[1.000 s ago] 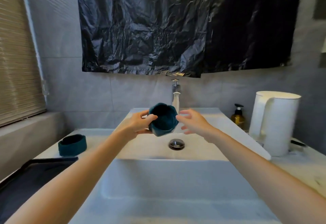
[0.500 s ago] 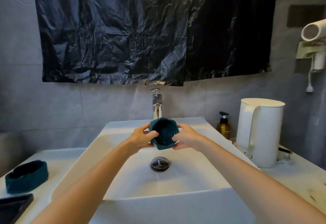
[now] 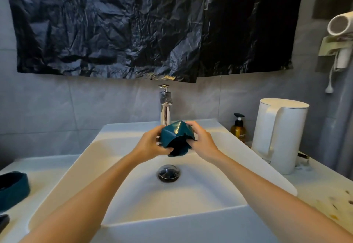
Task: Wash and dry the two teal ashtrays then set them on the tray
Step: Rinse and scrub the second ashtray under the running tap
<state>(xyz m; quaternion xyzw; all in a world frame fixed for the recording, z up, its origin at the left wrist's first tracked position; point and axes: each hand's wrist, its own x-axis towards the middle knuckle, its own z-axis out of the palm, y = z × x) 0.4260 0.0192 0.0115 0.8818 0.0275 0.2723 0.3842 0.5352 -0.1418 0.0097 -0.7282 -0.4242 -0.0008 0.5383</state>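
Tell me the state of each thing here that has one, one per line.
Held ashtray: tipped over the sink, gripped by left hand and right hand.
Second ashtray: upright on the counter, untouched.
Faucet: no stream visible.
Kettle: upright, lid on.

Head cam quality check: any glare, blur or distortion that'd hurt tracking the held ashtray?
Head view: dim light; glare streaks on the black plastic sheet and the faucet, one highlight on the held ashtray, its opening in deep shadow. Head view: wide-angle stretch at the edges; the second ashtray is cropped and soft. No obvious motion blur.
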